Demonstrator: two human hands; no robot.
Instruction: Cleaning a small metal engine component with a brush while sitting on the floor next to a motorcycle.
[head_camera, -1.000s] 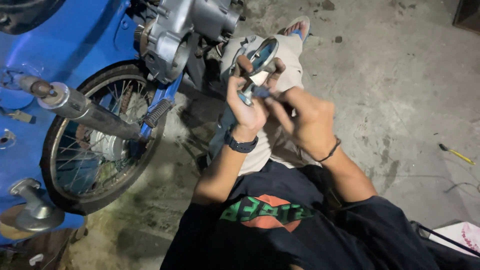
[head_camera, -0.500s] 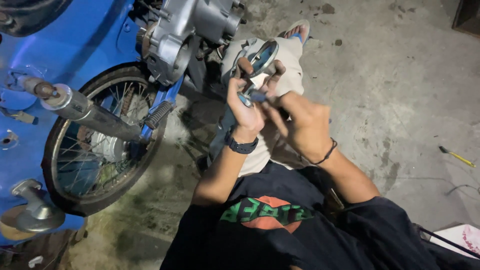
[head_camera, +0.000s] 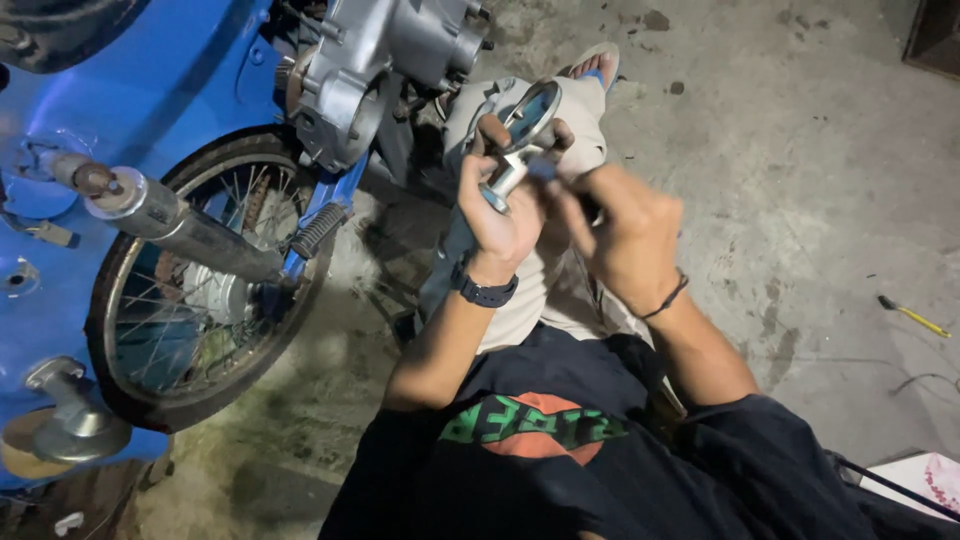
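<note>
While seated by blue motorbike (head_camera: 120, 90), left hand (head_camera: 503, 215) is clamping metal ring part (head_camera: 520, 125) steady; right hand (head_camera: 625, 235) is pinching small dark tool (head_camera: 545, 170) against it.

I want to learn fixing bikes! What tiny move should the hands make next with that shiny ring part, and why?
Probably keep the left hand steady while the right hand works its small dark tool against the silver ring-shaped metal part, since the tool tip already sits at its stem.

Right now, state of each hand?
Left hand: closed on the metal ring part.
Right hand: closed, fingertips pinching a small dark piece against that part.
</note>
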